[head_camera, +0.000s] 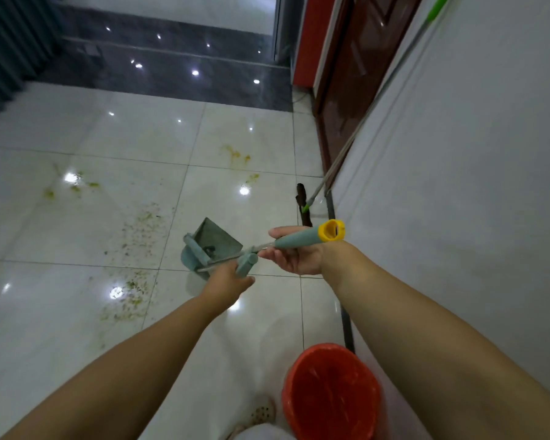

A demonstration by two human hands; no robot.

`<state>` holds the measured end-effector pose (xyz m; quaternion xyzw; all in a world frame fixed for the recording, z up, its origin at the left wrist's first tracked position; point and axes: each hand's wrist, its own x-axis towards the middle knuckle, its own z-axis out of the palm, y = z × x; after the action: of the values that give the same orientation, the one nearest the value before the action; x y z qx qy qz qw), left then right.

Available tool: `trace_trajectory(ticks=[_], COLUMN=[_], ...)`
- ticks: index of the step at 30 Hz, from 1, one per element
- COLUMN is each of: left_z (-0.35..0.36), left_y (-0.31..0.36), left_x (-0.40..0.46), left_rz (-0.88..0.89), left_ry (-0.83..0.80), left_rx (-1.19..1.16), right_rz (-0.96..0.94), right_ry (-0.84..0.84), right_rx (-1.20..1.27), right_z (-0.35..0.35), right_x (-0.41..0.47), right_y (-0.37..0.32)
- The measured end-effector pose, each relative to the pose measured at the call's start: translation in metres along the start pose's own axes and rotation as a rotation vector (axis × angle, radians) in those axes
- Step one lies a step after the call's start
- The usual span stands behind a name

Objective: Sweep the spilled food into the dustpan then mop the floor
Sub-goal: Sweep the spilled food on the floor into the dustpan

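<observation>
On the white tiled floor (61, 236), by the right-hand wall:

Dustpan: one, grey-green (211, 244), held above the floor in front of the person, its open mouth facing away; something dark lies inside.
Handles: two. One short grey-green grip (247, 265) near the pan; one longer grey-green grip with a yellow end cap (311, 237), on a thin metal rod running toward the pan.
Left hand: one (227, 281), fingers curled round the short grip.
Right hand: one (294, 254), palm up, fingers loosely bent under the long grip, cradling it; thumb on top side, hold looks light.
Spilled food: several patches. One wide scatter of fine greenish crumbs (140, 230) left of the pan; a second scatter (127, 303) nearer the person; yellow-green smears farther off, one group at left (73, 185), one at centre (237, 155).
Mop: one, leaning on the wall, green-tipped pole (362, 122), dark head (302, 201) on the floor just beyond the right hand.
Bucket: one, red (331, 395), beside the wall near the person's feet.
Door: one, dark red-brown (346, 74), beyond the mop.
</observation>
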<state>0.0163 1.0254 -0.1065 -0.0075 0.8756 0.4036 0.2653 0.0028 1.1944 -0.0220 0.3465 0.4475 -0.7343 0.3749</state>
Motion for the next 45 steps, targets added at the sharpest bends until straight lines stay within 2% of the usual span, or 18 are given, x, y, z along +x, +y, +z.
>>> trace_trajectory(ticks=[4,10,24,30,38,42,45], left_z=[-0.029,-0.065,-0.131,-0.151,-0.178,-0.192,-0.205], left_y=[-0.028,-0.081,-0.199,-0.235,-0.284,-0.309,-0.337], left_x=[-0.018,-0.061,-0.176,-0.213,-0.261,-0.287,-0.315], left_rz=[-0.011,-0.03,-0.19,-0.201,-0.217,-0.269,-0.389], left_ry=[0.061,0.13,0.344,0.451,0.598,0.717,0.834], left_rx=[0.005,-0.066,-0.366,-0.453,-0.718,-0.817,-0.865], right_rz=[0.079,0.202,0.173,0.2,0.169,0.181,0.18], right_ry=[-0.073,-0.046,-0.186,-0.251,-0.327,-0.38,-0.422], right_rx=[0.04,-0.203,-0.237,-0.286,-0.347,-0.337,-0.288], right_z=[0.038,0.11,0.258,0.305,0.379,0.415,0.433], right_x=[0.003,0.008,0.008,0.006,0.003,0.006,0.013], right_y=[0.007,0.044,0.158,0.194,0.248,0.284,0.307])
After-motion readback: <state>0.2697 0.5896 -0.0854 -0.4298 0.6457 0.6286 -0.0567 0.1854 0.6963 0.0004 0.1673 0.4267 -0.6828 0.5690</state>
